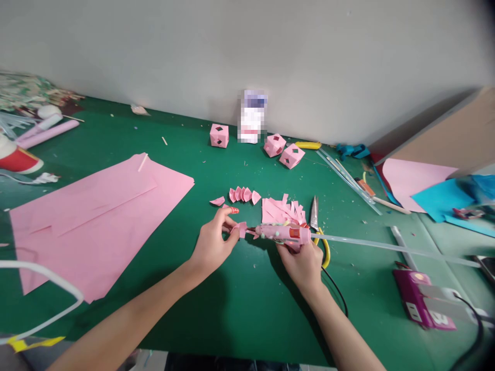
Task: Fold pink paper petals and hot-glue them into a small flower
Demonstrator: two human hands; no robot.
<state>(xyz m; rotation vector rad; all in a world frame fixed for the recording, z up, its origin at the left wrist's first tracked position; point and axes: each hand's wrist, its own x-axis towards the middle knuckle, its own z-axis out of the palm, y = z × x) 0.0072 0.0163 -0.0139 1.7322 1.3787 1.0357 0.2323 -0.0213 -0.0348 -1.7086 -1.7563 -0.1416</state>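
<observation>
My left hand (pixel 214 239) pinches a small folded pink paper piece (pixel 242 230) above the green table. Wrapped round the handle of a pink glue gun (pixel 282 233), my right hand (pixel 303 257) holds its nozzle against or very near that piece. A long clear glue stick (pixel 371 243) sticks out of the gun's back end. Just beyond my left hand lies a row of folded pink pieces (pixel 243 195), with a loose one (pixel 217 201) to its left. Pink paper strips (pixel 280 209) lie behind the gun, partly covered by it.
Large pink sheets (pixel 104 221) cover the table's left side. Three pink paper cubes (pixel 219 136) stand near the wall. Scissors with yellow handles (pixel 315 211) lie beside my right hand. A purple power strip (pixel 415 293) is at the right, and a black cable (pixel 338 291) runs by my wrist.
</observation>
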